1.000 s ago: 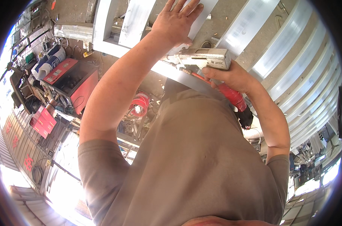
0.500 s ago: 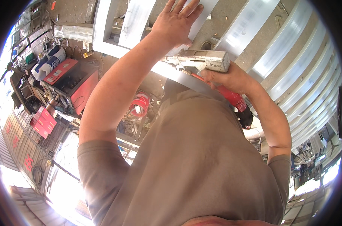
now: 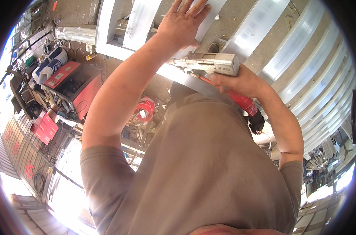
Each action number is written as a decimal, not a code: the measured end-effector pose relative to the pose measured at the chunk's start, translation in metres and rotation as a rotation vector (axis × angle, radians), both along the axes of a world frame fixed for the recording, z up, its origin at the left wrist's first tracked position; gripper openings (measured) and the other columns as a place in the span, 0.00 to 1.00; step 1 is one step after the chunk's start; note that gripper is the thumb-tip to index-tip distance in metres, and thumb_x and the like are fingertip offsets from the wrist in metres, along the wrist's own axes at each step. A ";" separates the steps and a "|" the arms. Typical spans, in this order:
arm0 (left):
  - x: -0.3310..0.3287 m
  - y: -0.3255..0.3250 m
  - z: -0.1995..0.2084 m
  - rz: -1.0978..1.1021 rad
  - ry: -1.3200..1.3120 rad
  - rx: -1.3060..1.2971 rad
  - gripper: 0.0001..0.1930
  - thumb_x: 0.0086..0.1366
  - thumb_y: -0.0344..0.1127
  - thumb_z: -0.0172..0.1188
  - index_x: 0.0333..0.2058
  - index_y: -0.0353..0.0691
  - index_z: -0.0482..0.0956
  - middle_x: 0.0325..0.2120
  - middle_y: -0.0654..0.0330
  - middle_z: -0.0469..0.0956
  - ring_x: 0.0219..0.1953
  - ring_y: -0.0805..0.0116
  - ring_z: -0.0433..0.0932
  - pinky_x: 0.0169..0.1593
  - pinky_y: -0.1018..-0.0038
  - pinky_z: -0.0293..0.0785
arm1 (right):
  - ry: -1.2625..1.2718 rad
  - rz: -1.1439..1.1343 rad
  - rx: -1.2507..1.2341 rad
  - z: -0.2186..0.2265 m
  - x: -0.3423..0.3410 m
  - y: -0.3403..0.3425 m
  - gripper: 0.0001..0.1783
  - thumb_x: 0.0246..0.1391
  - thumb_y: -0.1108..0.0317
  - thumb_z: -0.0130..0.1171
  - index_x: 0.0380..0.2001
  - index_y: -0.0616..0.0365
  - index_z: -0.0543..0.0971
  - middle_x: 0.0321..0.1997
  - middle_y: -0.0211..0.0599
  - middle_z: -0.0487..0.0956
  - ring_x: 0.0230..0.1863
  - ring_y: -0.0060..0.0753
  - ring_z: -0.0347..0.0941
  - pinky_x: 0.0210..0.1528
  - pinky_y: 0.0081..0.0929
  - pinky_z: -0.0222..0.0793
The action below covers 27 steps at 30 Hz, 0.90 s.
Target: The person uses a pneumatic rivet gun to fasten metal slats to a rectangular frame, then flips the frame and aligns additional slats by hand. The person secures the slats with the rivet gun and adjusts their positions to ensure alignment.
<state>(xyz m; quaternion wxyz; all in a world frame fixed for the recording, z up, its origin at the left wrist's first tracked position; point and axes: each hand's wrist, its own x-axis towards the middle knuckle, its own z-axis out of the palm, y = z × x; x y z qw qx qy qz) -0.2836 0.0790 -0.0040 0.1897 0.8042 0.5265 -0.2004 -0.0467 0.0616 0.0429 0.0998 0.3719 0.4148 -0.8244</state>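
A person in a grey-brown shirt bends over a metal frame of pale aluminium bars lying on a concrete floor. The left hand lies flat on one slanting bar near the frame's upper edge, fingers straight and slightly spread, palm pressing the metal. The right hand is wrapped around the red grip of a power tool, fingers curled tight about the handle; the tool's dusty grey body points left, its nose meeting the frame's cross rail just below the left hand. Whether the tip actually touches the rail is hard to say, since the left forearm covers part of it. More pale bars fan out beyond the frame's right edge. Off the frame's left edge, a red machine box stands amid tools and clutter, with a coil of red hose on the floor near the person's left elbow. Red boxes sit further out by a bright doorway.
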 end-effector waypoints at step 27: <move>-0.002 0.004 -0.008 -0.044 -0.007 -0.056 0.59 0.59 0.68 0.66 0.77 0.43 0.45 0.78 0.51 0.42 0.80 0.49 0.40 0.79 0.52 0.37 | -0.085 0.041 -0.017 0.011 0.010 0.001 0.38 0.60 0.46 0.68 0.66 0.56 0.72 0.50 0.33 0.81 0.33 0.25 0.76 0.39 0.28 0.76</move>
